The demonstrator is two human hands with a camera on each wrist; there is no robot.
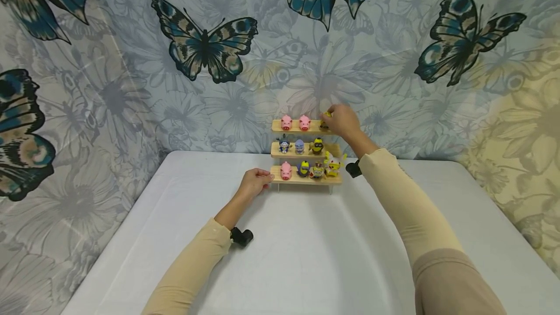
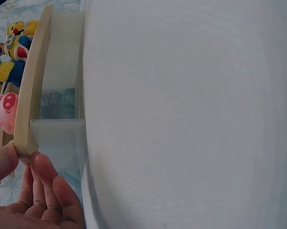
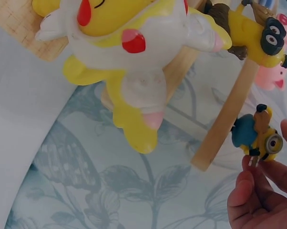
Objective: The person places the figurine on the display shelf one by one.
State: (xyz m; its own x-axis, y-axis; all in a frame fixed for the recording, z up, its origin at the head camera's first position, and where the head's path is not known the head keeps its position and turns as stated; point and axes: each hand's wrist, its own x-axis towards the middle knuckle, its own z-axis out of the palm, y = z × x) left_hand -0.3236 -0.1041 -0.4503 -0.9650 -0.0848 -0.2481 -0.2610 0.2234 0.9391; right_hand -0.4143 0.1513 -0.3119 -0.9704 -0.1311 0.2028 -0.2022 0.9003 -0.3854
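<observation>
A three-tier wooden display shelf (image 1: 306, 182) stands at the back of the table. My left hand (image 1: 255, 183) pinches the left end of its lowest board (image 2: 31, 95), thumb on one face and fingers beneath. At the right end of the top board, my right hand (image 1: 343, 121) holds a small one-eyed minion figurine (image 3: 262, 137) by its yellow head. Two pink pig figurines (image 1: 295, 123) share that top board. The middle board carries a dark blue figure (image 1: 284, 146), a pale blue one (image 1: 299, 146) and a minion (image 1: 317, 146).
Along the lowest board sit a pink pig (image 1: 286, 171), a minion (image 1: 303, 168), another small figure (image 1: 317, 170) and a larger yellow-and-white figure (image 1: 332, 165). A white cloth covers the table (image 1: 288, 256). Butterfly-patterned fabric (image 1: 218, 111) hangs right behind the shelf.
</observation>
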